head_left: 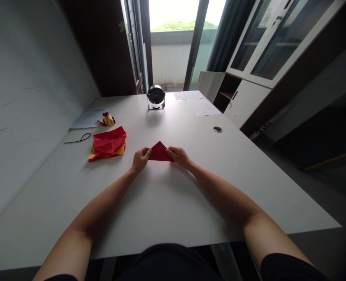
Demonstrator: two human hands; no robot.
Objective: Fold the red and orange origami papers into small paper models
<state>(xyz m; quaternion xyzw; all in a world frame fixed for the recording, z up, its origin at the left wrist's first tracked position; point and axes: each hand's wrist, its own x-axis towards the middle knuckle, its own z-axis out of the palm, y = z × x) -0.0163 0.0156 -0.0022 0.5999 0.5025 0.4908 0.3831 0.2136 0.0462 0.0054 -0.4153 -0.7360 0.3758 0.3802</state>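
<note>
A red sheet of paper folded into a triangle (pixel 160 152) lies on the white table (pixel 167 195), its tip pointing away from me. My left hand (pixel 140 158) pinches its left corner with curled fingers. My right hand (pixel 178 155) holds down its right corner, fingers closed on the paper's edge. Both forearms stretch across the table toward it.
A crumpled pile of red and orange paper (pixel 108 143) lies to the left. Behind it are a small yellow toy (pixel 108 119), white sheets (pixel 89 118) and a black cable tie (pixel 78 138). A round chrome fan (pixel 155 96) and more papers (pixel 200 104) stand at the far edge. A cable hole (pixel 217 129) is at right.
</note>
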